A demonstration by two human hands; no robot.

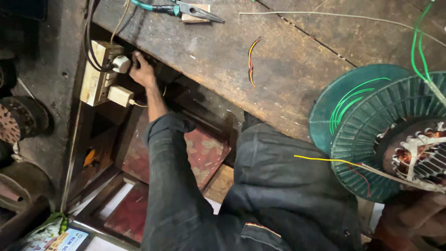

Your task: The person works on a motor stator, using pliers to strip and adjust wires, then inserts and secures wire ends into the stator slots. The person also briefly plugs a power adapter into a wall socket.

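Note:
My left hand (141, 72) reaches down past the wooden bench's edge to a beige socket board (95, 74) fixed at its side. Its fingers curl against a white plug (121, 63) seated in the board. My dark sleeve (172, 186) runs back toward me. At the lower right my right hand (418, 218), blurred and partly cut off by the frame, grips the underside of a green ribbed motor housing (367, 144). Copper windings (418, 153) show inside the housing, which rests on the bench edge and over my lap.
A worn wooden bench top (278, 60) holds teal-handled pliers (186, 8), a short red-and-yellow wire (251, 60), a long pale wire and green wires (418, 46). A yellow wire (325, 160) leaves the motor. A second beige plug (120, 95) sits lower on the board. Red patterned panels (204, 151) lie below.

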